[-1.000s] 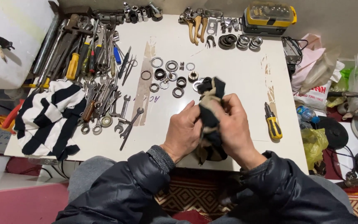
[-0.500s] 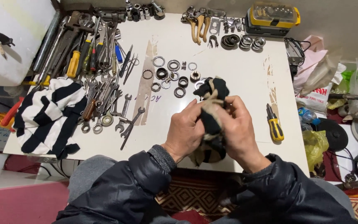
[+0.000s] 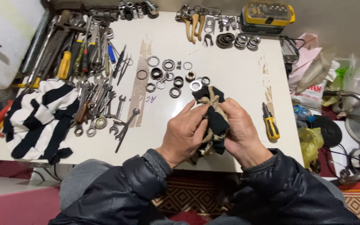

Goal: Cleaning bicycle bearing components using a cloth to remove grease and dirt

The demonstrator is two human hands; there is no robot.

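1. I see both hands closed on a dark rag [image 3: 213, 121] at the near edge of the white bench [image 3: 230, 75]: left hand [image 3: 184, 133] beside right hand [image 3: 240, 133].
2. I judge this a wiping step; whatever is inside is hidden.
3. Next calls for turning the bundle, with the metal rings [image 3: 168, 65] lying just beyond.

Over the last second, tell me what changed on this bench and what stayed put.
Hardly anything. Both hands stay closed around the black and tan cloth bundle: the left hand and right hand keep their grip, with only slight finger shifts as they work it. The bundle remains above the near edge of the white table. The metal rings, spanners, yellow-handled screwdriver and striped cloth have not moved.
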